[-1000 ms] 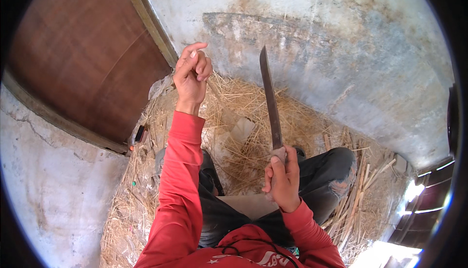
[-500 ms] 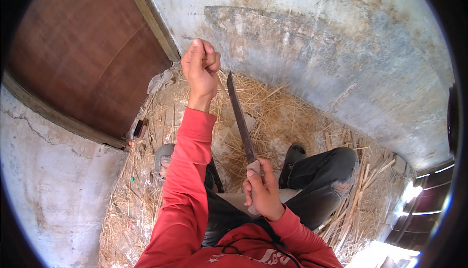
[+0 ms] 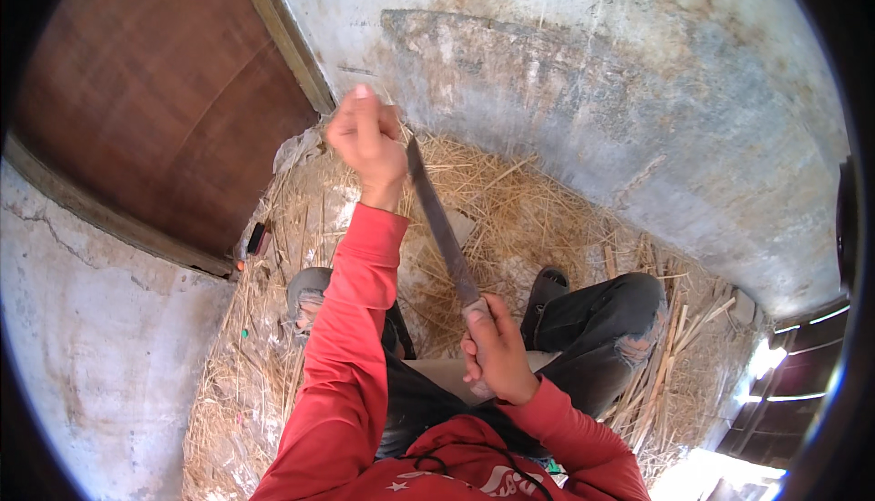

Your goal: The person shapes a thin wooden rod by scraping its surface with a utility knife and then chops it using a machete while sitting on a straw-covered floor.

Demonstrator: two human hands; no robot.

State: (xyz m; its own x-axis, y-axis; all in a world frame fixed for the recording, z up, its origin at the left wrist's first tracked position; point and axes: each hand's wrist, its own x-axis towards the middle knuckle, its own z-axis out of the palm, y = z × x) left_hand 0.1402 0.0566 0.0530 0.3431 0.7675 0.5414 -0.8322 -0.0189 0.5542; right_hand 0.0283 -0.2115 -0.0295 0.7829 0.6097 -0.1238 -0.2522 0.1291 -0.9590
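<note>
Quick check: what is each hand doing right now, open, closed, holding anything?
Left hand: closed and raised beside the knife tip; anything it grips is too thin to tell.
Right hand: closed on the knife handle.

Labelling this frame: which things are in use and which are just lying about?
In use:
- long knife, handle gripped by the right hand
- left hand, closed and raised by the blade tip; what it holds is unclear

Lying about:
- straw on the ground
- small dark object by the wooden door
</note>
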